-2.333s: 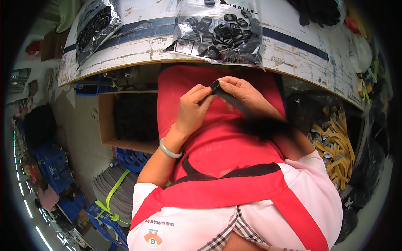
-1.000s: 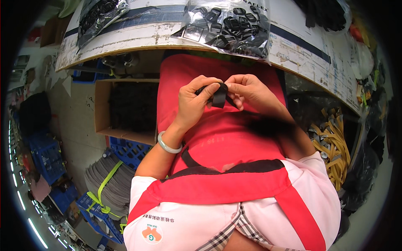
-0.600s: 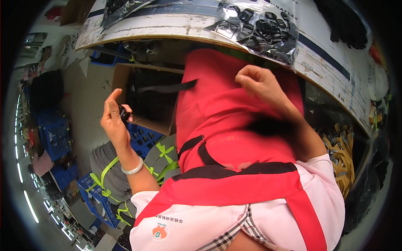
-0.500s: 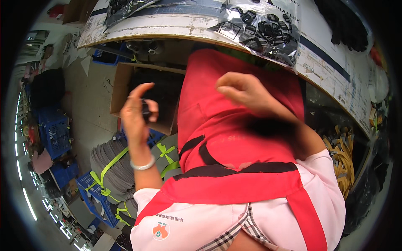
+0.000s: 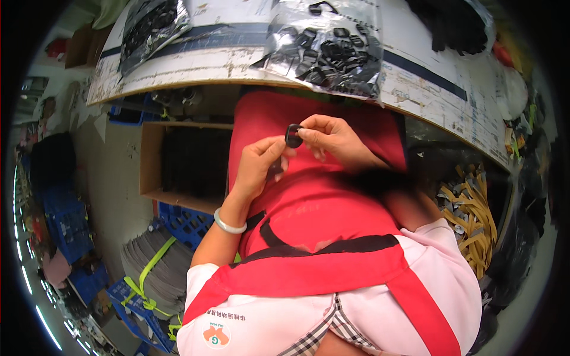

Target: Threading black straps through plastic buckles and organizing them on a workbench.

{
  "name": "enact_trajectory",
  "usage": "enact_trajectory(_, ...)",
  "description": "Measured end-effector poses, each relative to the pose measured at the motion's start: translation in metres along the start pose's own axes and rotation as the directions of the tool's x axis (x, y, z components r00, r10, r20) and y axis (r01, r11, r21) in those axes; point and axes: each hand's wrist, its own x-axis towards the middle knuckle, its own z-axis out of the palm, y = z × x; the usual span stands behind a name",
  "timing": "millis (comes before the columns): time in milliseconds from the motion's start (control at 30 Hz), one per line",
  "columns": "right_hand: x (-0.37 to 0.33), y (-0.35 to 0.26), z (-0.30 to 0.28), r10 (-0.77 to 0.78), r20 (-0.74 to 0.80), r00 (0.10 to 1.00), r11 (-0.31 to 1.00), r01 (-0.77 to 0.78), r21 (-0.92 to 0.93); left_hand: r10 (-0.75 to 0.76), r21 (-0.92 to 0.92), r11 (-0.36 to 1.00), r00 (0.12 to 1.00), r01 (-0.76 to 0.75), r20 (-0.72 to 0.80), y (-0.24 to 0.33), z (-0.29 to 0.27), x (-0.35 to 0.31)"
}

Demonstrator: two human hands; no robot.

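Observation:
A small black plastic buckle (image 5: 293,136) is held up between my two hands, above the lap of a red apron (image 5: 320,207). My right hand (image 5: 333,139) pinches its right side between thumb and forefinger. From the left, my left hand (image 5: 261,165), with a pale bangle on the wrist, grips its lower left edge with closed fingertips. Something dark shows under the left fingers, too small to make out. Beyond the hands, a clear plastic bag (image 5: 279,59) of many black buckles lies at the worktable's front edge.
The white, scuffed worktable (image 5: 237,65) spans the far side. Another bag of black parts (image 5: 155,26) rests on it at left. Below stand an open cardboard box (image 5: 151,160), a blue crate (image 5: 184,222) and a tied grey bundle (image 5: 154,267). Tan straps (image 5: 472,219) lie at right.
My left hand has moved right, from over the box to the lap, with a dark piece in it. My right hand has come down to meet it, and both now hold the buckle.

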Motion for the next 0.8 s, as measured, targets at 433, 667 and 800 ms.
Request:
enact_trajectory(433,-0.014,-0.079,-0.096,-0.615,-0.078,0.784,0.591,0.394,-0.703,-0.181,-0.424,0.844,0.919,0.327,0.349,-0.006,0.023,0.040)
enact_trajectory(667,0.050,-0.163,-0.334,-0.891,-0.252,0.377,0.068,-0.437,-0.897,-0.319,-0.401,0.801,0.884,0.444,0.342,-0.024,0.016,0.076)
enact_trajectory(800,0.089,-0.217,-0.414,-0.821,-0.397,0.411,-0.028,-0.722,-0.691,-0.378,-0.451,0.754,0.878,0.477,0.294,-0.024,0.015,0.088)
